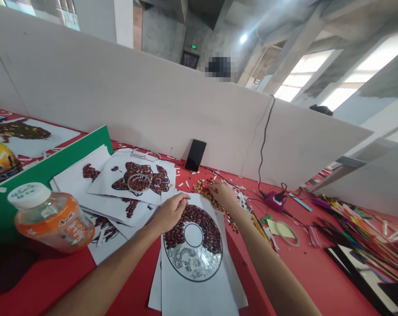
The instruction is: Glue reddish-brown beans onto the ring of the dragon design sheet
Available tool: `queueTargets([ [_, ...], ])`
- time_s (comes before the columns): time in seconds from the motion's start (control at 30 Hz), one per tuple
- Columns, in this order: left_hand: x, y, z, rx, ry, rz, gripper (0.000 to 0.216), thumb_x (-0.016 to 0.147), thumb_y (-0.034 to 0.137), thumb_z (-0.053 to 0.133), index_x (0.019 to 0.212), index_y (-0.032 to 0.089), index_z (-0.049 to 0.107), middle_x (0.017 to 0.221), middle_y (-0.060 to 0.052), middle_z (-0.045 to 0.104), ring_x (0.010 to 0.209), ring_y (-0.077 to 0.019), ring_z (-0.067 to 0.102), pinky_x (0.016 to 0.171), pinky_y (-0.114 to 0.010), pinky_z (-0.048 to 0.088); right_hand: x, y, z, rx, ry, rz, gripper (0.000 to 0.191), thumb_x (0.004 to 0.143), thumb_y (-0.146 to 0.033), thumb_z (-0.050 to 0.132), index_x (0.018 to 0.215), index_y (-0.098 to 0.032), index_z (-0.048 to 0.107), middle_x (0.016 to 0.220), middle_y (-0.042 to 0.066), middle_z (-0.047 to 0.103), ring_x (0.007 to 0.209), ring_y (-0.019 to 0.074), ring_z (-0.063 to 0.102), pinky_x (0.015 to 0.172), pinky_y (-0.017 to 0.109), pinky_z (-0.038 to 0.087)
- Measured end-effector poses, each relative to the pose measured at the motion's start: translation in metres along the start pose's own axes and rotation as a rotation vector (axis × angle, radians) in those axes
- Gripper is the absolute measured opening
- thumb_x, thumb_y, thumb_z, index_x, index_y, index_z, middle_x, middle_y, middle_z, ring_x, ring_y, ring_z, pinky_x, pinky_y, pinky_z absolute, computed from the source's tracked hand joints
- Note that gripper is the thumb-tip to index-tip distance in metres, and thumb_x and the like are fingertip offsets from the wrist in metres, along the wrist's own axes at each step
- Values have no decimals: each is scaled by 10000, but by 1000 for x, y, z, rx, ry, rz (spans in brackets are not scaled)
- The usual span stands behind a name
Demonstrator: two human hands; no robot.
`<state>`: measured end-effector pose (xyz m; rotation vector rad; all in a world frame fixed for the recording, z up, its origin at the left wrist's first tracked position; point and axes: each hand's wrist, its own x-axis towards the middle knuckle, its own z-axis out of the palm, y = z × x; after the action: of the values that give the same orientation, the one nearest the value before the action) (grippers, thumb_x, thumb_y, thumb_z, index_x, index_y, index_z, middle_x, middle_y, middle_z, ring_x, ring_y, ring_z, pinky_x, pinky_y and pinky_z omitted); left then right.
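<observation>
A white sheet of paper point(199, 300) lies in front of me, printed with a ring-shaped design. Dark red-brown beans point(204, 221) cover the ring's upper part; its lower part shows a glossy clear layer point(199, 263) over printed lines. My left hand point(172, 211) hovers at the ring's upper left edge, fingertips pressed together; anything in them is too small to make out. Beyond the sheet's top right, my right hand point(222, 194) reaches into a pile of yellow and brown kernels point(202, 188). Its fingers are curled, and whatever they pinch is hidden.
On the left stand a plastic jar point(54, 219) with an orange label and a green board point(47, 177). Bean-covered pictures point(139, 175) lie behind my left hand. A phone point(195, 155) leans on the white partition point(153, 101). Right: a purple power adapter point(275, 201), tape roll point(286, 232), coloured stems point(367, 232).
</observation>
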<state>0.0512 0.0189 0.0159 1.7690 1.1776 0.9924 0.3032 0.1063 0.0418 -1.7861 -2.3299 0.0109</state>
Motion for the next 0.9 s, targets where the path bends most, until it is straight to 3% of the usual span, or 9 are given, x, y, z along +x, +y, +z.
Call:
queueTargets([
  [0.13, 0, 0, 0, 0, -7, -2, 361, 1035, 344, 363, 1223, 236, 652, 1166, -46, 734, 1072, -205, 683, 992, -314, 481, 7, 0, 0, -34, -36, -10, 212, 893, -161, 613, 903, -249, 805, 1024, 72, 774, 956, 231, 696, 869, 301, 479],
  [0.27, -1, 3, -2, 3, -17, -26, 358, 1038, 353, 358, 1212, 243, 651, 1162, -38, 734, 1067, -202, 682, 1000, -311, 477, -4, -11, -9, 7, 3, -19, 163, 903, -217, 626, 942, -221, 785, 1027, 87, 763, 930, 233, 693, 835, 308, 495],
  [0.4, -1, 4, -2, -2, -16, -19, 349, 1035, 349, 360, 1198, 239, 649, 1170, -41, 730, 1082, -210, 677, 998, -321, 479, -50, -44, -15, 138, 50, -118, 146, 943, -251, 606, 989, -233, 744, 996, 46, 745, 899, 191, 688, 819, 288, 512],
  [0.47, -1, 5, -2, 8, -15, -17, 350, 1032, 344, 362, 1198, 237, 650, 1174, -45, 729, 1094, -215, 673, 1002, -325, 478, -82, -66, -12, 344, 113, -229, 90, 939, -233, 635, 938, -229, 725, 936, 37, 729, 867, 192, 680, 807, 306, 508],
  [0.6, -2, 6, -1, 15, -5, 4, 353, 1030, 344, 360, 1197, 239, 653, 1172, -47, 728, 1099, -215, 670, 976, -319, 490, -129, -99, -2, 479, 99, -262, 37, 928, -203, 678, 916, -233, 697, 900, 14, 704, 839, 175, 665, 770, 293, 489],
  [0.9, -1, 4, -1, -16, -8, 18, 366, 1033, 343, 354, 1207, 218, 650, 1130, -61, 727, 1063, -213, 668, 957, -321, 496, -151, -120, 3, 367, 124, -406, 155, 1005, -193, 583, 1080, -249, 707, 982, 41, 730, 897, 193, 642, 807, 341, 438],
])
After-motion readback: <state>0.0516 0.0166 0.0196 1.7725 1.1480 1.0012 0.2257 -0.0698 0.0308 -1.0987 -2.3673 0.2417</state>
